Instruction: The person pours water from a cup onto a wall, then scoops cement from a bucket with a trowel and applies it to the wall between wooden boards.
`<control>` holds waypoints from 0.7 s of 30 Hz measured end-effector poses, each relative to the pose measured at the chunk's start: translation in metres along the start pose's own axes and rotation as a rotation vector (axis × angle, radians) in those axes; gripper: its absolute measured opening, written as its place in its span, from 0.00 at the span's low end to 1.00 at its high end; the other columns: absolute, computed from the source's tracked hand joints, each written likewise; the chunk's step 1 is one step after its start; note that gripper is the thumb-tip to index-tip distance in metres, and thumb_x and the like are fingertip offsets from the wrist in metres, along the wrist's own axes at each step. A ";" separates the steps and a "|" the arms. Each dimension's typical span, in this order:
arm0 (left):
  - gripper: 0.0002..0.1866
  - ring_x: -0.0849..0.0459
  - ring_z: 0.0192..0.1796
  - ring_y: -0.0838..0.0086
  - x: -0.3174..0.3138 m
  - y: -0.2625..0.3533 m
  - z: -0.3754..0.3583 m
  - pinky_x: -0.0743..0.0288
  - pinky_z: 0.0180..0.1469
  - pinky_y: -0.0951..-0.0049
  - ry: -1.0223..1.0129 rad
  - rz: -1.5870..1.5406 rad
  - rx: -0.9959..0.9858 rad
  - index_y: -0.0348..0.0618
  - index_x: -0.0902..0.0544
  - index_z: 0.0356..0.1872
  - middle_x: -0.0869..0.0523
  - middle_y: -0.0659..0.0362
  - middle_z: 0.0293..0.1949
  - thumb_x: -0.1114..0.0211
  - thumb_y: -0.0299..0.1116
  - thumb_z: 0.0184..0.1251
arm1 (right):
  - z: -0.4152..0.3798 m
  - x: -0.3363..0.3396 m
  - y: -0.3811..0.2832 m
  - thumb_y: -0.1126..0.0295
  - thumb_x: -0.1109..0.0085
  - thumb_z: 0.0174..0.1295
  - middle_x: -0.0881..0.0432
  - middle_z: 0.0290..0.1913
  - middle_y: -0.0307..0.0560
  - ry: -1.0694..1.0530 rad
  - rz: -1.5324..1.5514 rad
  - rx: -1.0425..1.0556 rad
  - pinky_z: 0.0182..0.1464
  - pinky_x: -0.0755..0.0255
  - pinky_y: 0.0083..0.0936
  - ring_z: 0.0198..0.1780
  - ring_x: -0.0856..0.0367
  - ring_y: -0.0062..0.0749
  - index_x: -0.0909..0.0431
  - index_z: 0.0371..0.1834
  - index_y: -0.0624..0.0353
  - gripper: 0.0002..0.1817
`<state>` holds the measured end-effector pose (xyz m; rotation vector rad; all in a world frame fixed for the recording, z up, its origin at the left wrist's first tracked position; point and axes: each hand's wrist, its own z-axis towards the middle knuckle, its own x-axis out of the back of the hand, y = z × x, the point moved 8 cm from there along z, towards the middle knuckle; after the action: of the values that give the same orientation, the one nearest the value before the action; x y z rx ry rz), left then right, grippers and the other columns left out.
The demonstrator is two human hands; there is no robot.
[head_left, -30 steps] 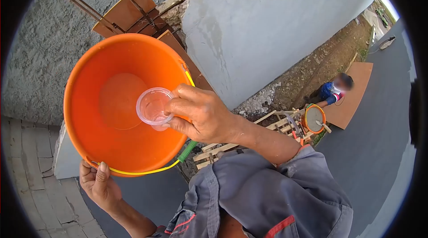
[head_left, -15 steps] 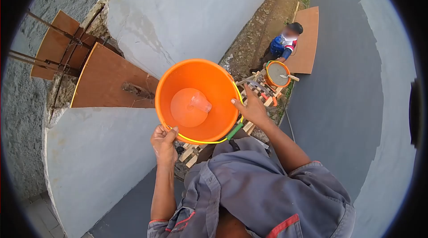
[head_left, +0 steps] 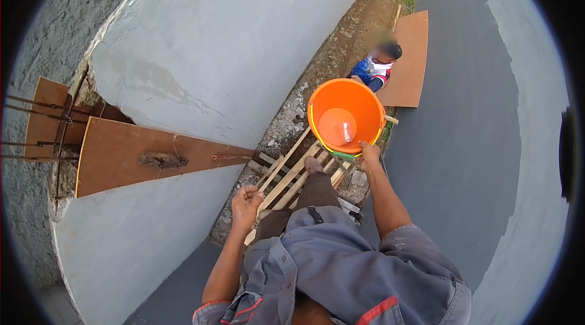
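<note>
An orange bucket (head_left: 320,102) hangs out in front of me, its mouth tilted towards my view. A clear plastic cup (head_left: 347,132) lies on its bottom. My right hand (head_left: 368,155) grips the near right rim, beside the green grip (head_left: 343,155) of the yellow wire handle. Apart from the bucket, my left hand (head_left: 245,204) is held over the wooden slats with half-curled, loosely parted fingers and nothing in them. Beyond the bucket a person (head_left: 373,70) stands lower down, one hand close to the far rim.
Wooden slats (head_left: 286,186) lie below, with my foot on them. A pale wall (head_left: 201,38) with a brown board (head_left: 122,151) and rebar is on the left. On the right stands a dark grey wall (head_left: 451,130). A wooden handle (head_left: 392,119) sticks out behind the bucket.
The bucket has moved forward and right, towards the person below. My left hand has let go of its rim. The mortar-filled bucket seen before is now mostly hidden behind it.
</note>
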<state>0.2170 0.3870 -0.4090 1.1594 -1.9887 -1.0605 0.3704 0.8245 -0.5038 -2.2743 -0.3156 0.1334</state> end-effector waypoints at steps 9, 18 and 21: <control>0.20 0.12 0.43 0.59 0.044 -0.171 -0.091 0.20 0.47 0.63 0.236 0.579 0.530 0.38 0.15 0.43 0.11 0.49 0.39 0.28 0.41 0.54 | 0.231 -0.009 -0.048 0.69 0.44 0.68 0.18 0.43 0.46 0.161 -0.023 -0.109 0.33 0.18 0.33 0.39 0.16 0.38 0.23 0.45 0.57 0.07; 0.20 0.12 0.43 0.66 0.002 -0.183 -0.131 0.20 0.48 0.66 0.264 0.552 0.762 0.36 0.16 0.48 0.11 0.50 0.39 0.29 0.38 0.59 | 0.391 -0.022 -0.031 0.71 0.42 0.67 0.17 0.41 0.46 0.125 0.002 -0.164 0.40 0.17 0.33 0.37 0.16 0.36 0.21 0.47 0.60 0.08; 0.20 0.13 0.43 0.66 -0.011 -0.172 -0.124 0.20 0.48 0.66 0.249 0.542 0.766 0.35 0.17 0.49 0.11 0.51 0.40 0.30 0.37 0.60 | 0.415 -0.038 -0.025 0.72 0.43 0.68 0.18 0.44 0.50 0.106 0.016 -0.150 0.43 0.14 0.36 0.41 0.15 0.40 0.22 0.47 0.62 0.08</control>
<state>0.3921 0.3031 -0.4952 0.9269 -2.3586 0.1398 0.2468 1.1305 -0.7595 -2.4228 -0.2599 -0.0027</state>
